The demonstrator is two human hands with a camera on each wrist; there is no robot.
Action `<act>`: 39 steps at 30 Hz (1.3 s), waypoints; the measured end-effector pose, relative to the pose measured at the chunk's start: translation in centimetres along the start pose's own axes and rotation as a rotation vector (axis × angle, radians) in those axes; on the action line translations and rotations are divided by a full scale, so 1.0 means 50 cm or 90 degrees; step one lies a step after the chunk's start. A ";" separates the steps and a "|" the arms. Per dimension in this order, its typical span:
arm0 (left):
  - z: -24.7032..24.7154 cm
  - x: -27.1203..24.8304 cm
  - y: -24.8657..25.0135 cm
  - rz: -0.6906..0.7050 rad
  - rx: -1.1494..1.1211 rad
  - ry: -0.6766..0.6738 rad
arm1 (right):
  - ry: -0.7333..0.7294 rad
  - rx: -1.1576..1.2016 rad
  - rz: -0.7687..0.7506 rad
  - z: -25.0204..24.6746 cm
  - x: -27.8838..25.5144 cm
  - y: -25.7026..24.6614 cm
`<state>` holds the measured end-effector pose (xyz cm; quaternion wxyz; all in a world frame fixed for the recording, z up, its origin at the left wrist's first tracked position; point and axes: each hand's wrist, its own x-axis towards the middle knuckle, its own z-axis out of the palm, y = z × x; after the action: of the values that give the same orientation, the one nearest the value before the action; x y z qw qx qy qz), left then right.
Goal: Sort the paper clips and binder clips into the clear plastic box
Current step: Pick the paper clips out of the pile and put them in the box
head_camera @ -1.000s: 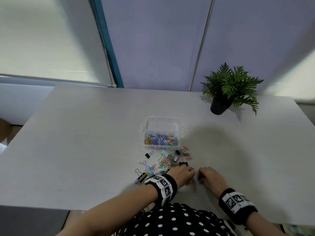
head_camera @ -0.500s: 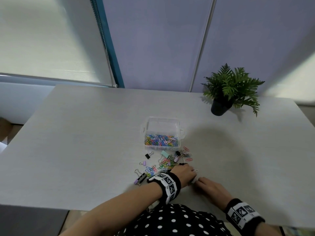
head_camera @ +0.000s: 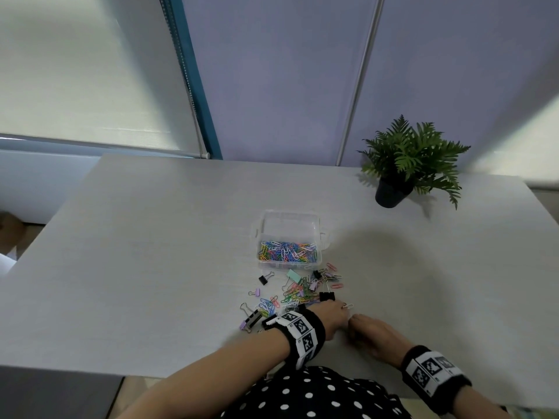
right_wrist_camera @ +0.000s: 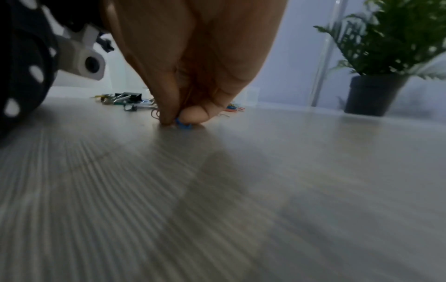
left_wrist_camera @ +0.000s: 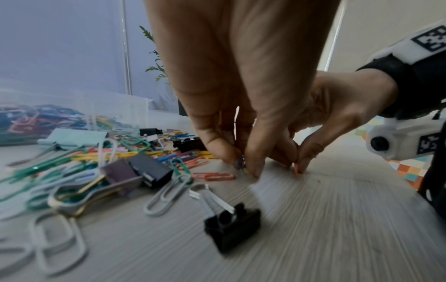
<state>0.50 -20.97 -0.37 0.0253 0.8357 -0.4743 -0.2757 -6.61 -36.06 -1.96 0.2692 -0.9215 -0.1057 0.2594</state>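
Item 1, my right hand (head_camera: 370, 332): at 5 o'clock on the table (head_camera: 151, 252), fingertips down on the surface, thumb and forefinger pinching a small blue paper clip (right_wrist_camera: 182, 124) against the tabletop

Item 2, my left hand (head_camera: 331, 316): just beside the right, at its 10 o'clock, fingers curled downward with tips (left_wrist_camera: 253, 169) at the table; a small dark clip sits between the tips in the left wrist view, too blurred to name

Item 3, clear plastic box (head_camera: 289, 220): centre of the table, at 12 o'clock from my hands, lid off; the near half holds a heap of coloured paper clips (head_camera: 287, 252)

Item 4, loose pile (head_camera: 298, 293): mixed paper clips and binder clips on the table between box and hands, spreading toward 9 o'clock of my left wrist; includes a mint binder clip (head_camera: 293, 275) and a black binder clip (head_camera: 327, 296)

Item 5, potted fern (head_camera: 408, 160): at 1 o'clock, well apart from the box
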 end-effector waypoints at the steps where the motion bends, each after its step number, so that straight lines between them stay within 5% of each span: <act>1: 0.001 -0.001 -0.002 0.002 -0.004 0.006 | 0.025 0.004 -0.006 -0.003 0.004 0.010; 5: 0.004 0.000 -0.006 0.000 -0.022 0.026 | 0.140 0.049 0.015 -0.026 0.034 0.025; 11: 0.005 0.006 -0.014 -0.046 -0.057 0.042 | 0.186 0.055 0.069 -0.026 0.082 0.002; 21: 0.013 0.023 0.005 -0.065 -0.003 0.037 | 0.143 -0.064 0.076 -0.029 0.106 -0.002; 32: -0.017 0.008 -0.020 -0.052 -0.014 -0.029 | 0.169 0.022 0.110 -0.055 0.098 0.016; 39: -0.112 -0.065 -0.163 -0.186 -0.318 0.141 | 0.257 0.428 0.106 -0.116 0.090 -0.032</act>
<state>8.26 -15.12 3.33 0.2418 0.8879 -0.2607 -0.2917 0.19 -35.78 1.22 0.5493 -0.8197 0.1148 0.1144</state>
